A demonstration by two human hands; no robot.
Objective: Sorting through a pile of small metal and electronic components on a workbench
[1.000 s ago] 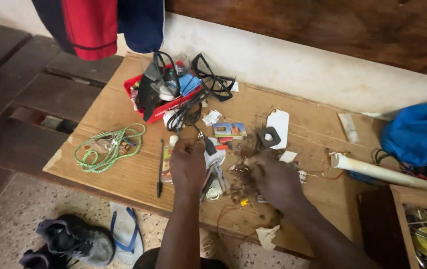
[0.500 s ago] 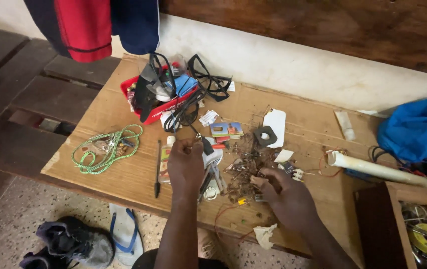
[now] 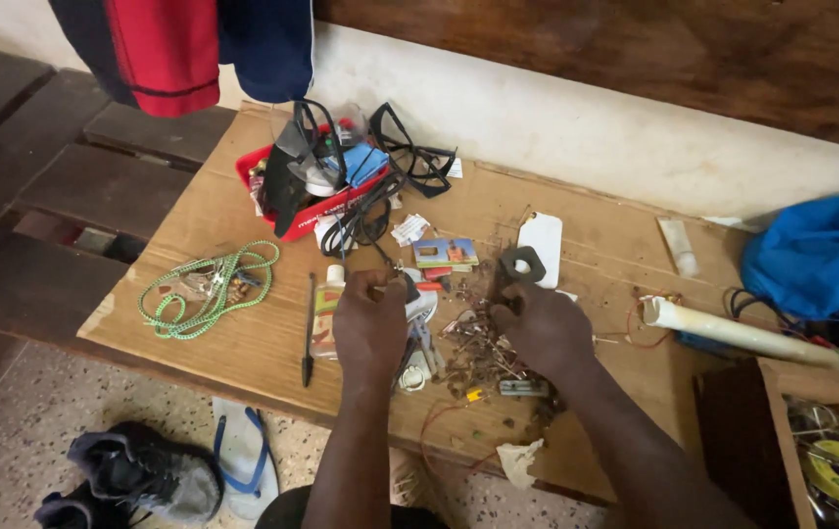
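left hand: curled shut, fingertips pinched on a small dark part with a thin wire; the part is too small to tell more.
right hand: knuckles up, fingers bent down into the tangled heap of thin brown wires and small metal parts; whether it grips anything cannot be told.
heap: one, lying mid-surface between the two hands, rusty brown, loose and spiky.
surface: one flat brown cardboard-covered wooden surface.
red plastic basket of black cables: one, at the far edge.
green coiled elastic cord: one, well left of the left hand.
black pen: one, just left of the left hand.
white plastic pipe: one, to the right.
blue plastic bag: one, far right.
dark shoes: two, on the floor.
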